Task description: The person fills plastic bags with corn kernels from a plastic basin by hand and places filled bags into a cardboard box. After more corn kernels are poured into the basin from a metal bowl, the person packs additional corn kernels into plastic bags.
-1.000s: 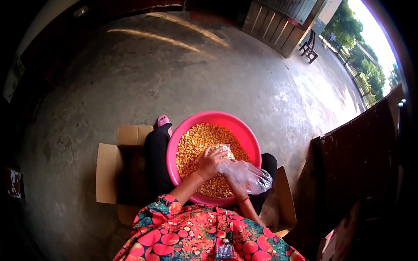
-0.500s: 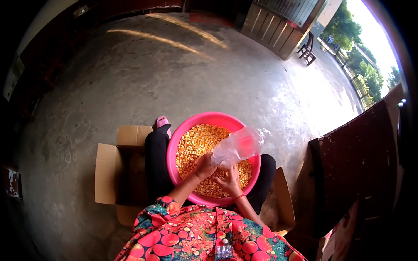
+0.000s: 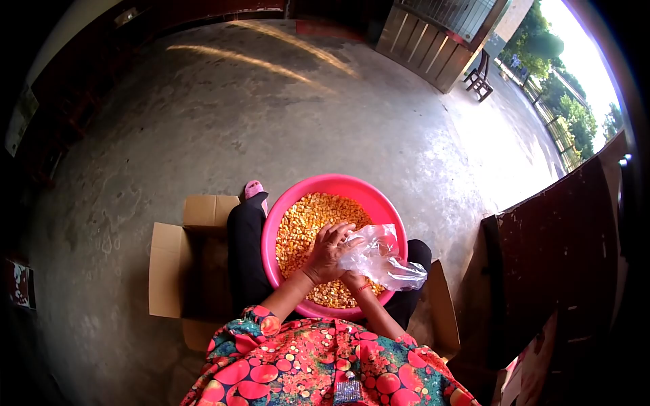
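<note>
A pink basin [image 3: 274, 260] between my knees holds loose yellow-orange corn kernels [image 3: 305, 215]. Over the kernels, my left hand [image 3: 328, 254] is at the left edge of a clear plastic bag [image 3: 382, 260], its fingers pointing up and right and slightly spread. My right hand [image 3: 351, 279] lies lower, mostly covered by the bag and my left hand, so its fingers are hidden. The bag droops to the right across the basin's rim. What my left palm touches is not visible.
An open cardboard box [image 3: 166, 267] stands left of my leg, and another box [image 3: 443, 308] is at the right. A dark wooden piece [image 3: 555, 230] rises at the far right. Farther off are a wooden door [image 3: 426, 47] and a chair [image 3: 479, 81].
The bag, raised above the basin half a second ago, has come down to the right. My left hand has moved up and right, and my right hand has slipped behind it.
</note>
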The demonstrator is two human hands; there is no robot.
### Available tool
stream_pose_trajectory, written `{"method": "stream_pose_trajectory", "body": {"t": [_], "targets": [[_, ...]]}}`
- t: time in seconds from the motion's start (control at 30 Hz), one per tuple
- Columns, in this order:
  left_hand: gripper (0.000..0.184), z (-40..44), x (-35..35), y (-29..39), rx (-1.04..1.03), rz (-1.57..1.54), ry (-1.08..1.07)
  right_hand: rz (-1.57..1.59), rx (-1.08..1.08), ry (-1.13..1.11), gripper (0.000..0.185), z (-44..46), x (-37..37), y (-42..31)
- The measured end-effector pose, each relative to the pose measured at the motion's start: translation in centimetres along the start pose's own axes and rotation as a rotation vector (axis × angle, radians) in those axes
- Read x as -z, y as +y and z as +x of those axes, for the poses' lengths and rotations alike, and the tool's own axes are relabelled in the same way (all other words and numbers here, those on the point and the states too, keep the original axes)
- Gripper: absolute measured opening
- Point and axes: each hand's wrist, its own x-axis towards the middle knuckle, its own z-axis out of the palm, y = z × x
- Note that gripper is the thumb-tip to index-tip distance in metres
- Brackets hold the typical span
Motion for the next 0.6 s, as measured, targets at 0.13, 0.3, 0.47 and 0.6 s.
{"method": "stream_pose_trajectory", "body": {"t": [0.13, 0.3, 0.47, 0.6], "targets": [[0.061, 0.3, 0.2, 0.0, 0.075, -0.031, -0.009, 0.547, -0.274, 0.008, 0.029, 0.0, 1.0, 1.2], [0.089, 0.2, 0.6, -1.1, 0.205, -0.227, -0.055, 0.681, -0.344, 0.100, 0.025, 0.9, 5.9, -3.0], [0.101, -0.3, -0.3, -1.2, 0.196, -0.506, -0.270, 0.099, 0.009, 0.101, 0.020, -0.9, 4.6, 0.4], [0.102, -0.4, -0.1, -2.0, 0.383, -0.889, -0.391, 0.359, -0.039, -0.015, 0.018, -1.1, 5.9, -2.4]]}}
